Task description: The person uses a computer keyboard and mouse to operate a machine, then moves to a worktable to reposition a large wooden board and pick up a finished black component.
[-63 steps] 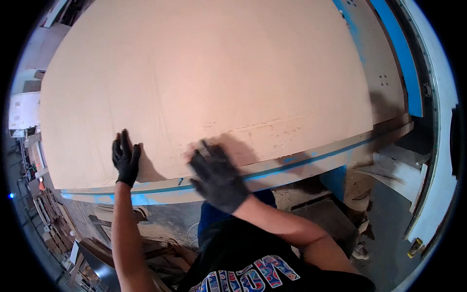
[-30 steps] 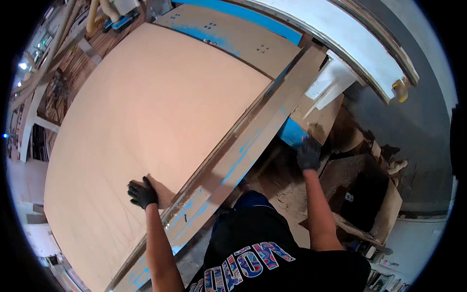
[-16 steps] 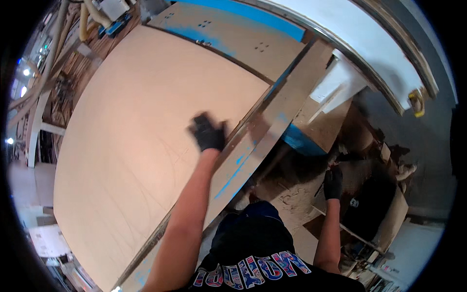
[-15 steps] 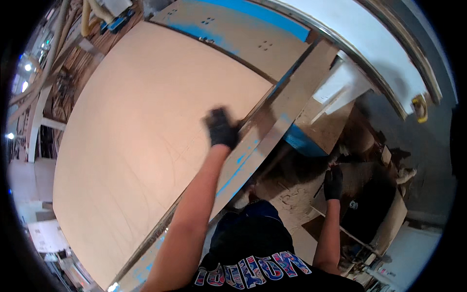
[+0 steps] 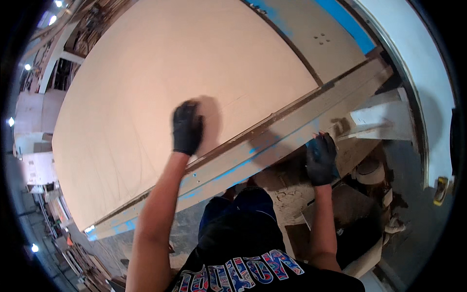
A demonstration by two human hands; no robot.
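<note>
A large pale wooden sheet (image 5: 141, 87) lies on the worktable, with faint curved lines across its surface. My left hand (image 5: 187, 127), in a black glove, is over the sheet near its front edge. Its fingers are stretched out and its shadow falls beside it; nothing shows in it. By the front rail (image 5: 233, 170) of the table, which is streaked with blue paint, my right hand (image 5: 321, 158) is also gloved in black, its fingers bent inward. Whatever it holds, if anything, is hidden by the fingers.
A brown panel (image 5: 335, 58) with a blue stripe and small holes adjoins the sheet at the far right. Beyond it runs a curved white surface (image 5: 408, 53). Below my right hand are a dark box (image 5: 360, 243) and sawdust (image 5: 292, 199). A yellow-handled object (image 5: 440, 191) sits far right.
My left hand has moved left across the sheet. My right hand has risen from beside the dark box to the table's front rail. The view has shifted and turned.
</note>
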